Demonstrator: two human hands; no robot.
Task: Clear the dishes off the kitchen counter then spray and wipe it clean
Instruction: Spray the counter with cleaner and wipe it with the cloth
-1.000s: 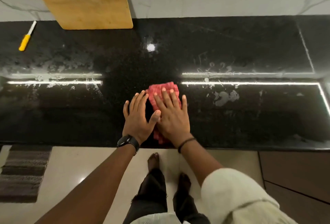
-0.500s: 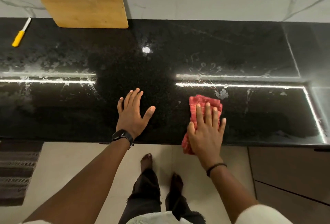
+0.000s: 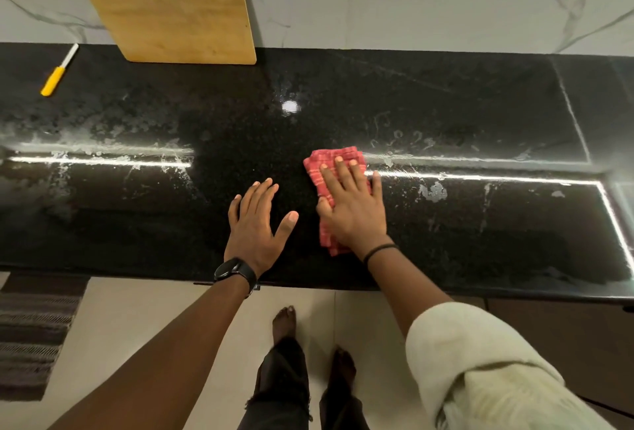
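Right hand (image 3: 353,213) flat on cloth (image 3: 333,159), left hand (image 3: 255,224) on counter (image 3: 446,104)

Black speckled stone bench (image 3: 480,241), glossy, with strip-light reflections across it. Pale wet smears (image 3: 434,191) right of centre, more streaking at left. Red checked cloth (image 3: 331,169) lies flat near the middle, right hand (image 3: 353,210) pressed on it with fingers straight. Left hand (image 3: 255,224) flat on bare stone just beside. Far left: small yellow-handled tool (image 3: 56,73) with a white tip. Wooden board (image 3: 171,7) stands on the back edge, against the wall.

The right hand (image 3: 353,215) hides the cloth's (image 3: 315,170) middle (cutting board (image 3: 171,7) top cropped).
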